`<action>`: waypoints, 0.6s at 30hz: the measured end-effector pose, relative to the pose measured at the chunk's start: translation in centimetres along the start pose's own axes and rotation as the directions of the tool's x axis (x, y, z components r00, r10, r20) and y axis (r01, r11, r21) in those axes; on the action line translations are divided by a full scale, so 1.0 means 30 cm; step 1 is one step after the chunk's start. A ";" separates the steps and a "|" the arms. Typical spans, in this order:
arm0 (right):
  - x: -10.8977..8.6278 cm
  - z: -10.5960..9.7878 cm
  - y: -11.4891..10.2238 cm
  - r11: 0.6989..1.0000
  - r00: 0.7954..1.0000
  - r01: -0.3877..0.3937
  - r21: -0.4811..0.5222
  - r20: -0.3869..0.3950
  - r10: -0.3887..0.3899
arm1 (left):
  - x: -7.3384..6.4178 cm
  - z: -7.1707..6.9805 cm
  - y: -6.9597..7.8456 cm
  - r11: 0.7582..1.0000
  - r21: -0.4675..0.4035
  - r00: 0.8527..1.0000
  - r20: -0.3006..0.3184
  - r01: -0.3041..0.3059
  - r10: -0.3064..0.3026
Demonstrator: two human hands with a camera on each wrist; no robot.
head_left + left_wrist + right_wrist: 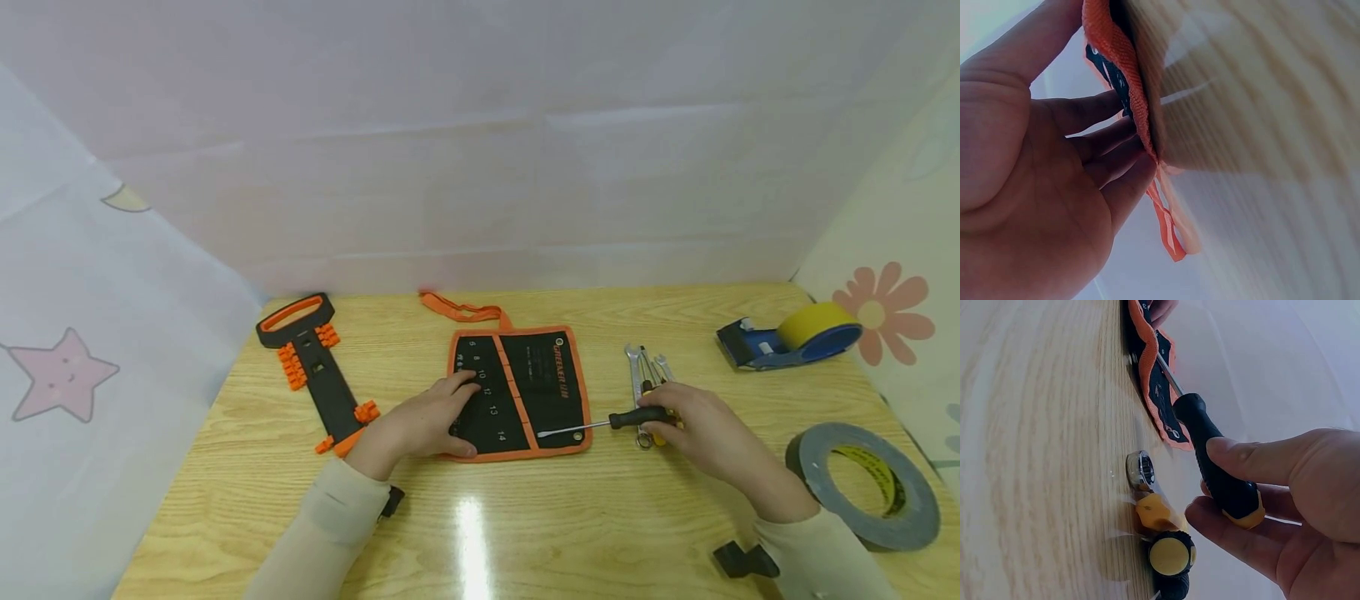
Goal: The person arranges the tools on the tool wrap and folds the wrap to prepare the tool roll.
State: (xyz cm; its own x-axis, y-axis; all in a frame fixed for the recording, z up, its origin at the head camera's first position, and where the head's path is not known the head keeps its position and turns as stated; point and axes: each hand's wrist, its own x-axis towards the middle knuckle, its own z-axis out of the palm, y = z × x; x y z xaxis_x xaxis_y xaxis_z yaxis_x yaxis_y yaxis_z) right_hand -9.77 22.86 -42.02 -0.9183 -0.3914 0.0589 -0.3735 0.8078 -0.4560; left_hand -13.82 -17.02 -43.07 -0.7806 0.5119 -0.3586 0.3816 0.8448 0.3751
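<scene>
A black tool pouch (536, 367) with orange edging, printed numbers and an orange tie strap (461, 310) lies flat on the table. My left hand (431, 417) rests on its left side, fingers spread over the numbered pockets and thumb by the near edge. In the left wrist view, those fingers (1100, 147) touch the pouch's edge. My right hand (693, 425) pinches a screwdriver (1216, 459) by its black handle with a yellow end. Its shaft points left over the pouch, the flat tip near the slanted orange band. Wrenches (634, 367) and other tools lie beside the right hand, partly hidden by it.
At the left lies a black rack (322, 387) with orange clips and a handle. A blue tape dispenser with yellow tape (813, 333) stands at the back right. A grey tape roll (918, 500) lies near the right forearm. Cloth walls border the wooden table (570, 533).
</scene>
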 end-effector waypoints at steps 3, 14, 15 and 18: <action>-0.001 0.002 0.001 1.000 1.000 0.006 0.018 0.000 -0.006 | 0.000 0.000 0.000 1.000 -0.002 1.000 -0.001 0.000 0.000; 0.002 0.021 0.002 0.997 0.999 0.032 0.071 0.001 -0.033 | 0.003 -0.001 0.001 1.000 -0.010 1.000 0.003 -0.005 0.005; 0.003 0.022 -0.001 0.997 1.000 0.027 0.077 0.003 -0.027 | 0.002 -0.001 0.001 1.000 -0.012 1.000 0.004 -0.003 0.004; 0.005 0.025 -0.010 0.996 1.000 0.019 0.085 0.000 -0.019 | 0.001 -0.002 0.002 1.000 -0.015 1.000 0.005 -0.002 0.002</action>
State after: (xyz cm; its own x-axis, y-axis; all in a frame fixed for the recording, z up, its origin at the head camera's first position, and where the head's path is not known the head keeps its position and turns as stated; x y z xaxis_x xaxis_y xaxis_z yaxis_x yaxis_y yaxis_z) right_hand -9.71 22.22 -42.55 -0.9112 -0.4064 0.0676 -0.3781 0.7599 -0.5288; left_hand -13.85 -16.97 -43.00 -0.7774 0.5143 -0.3621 0.3758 0.8415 0.3882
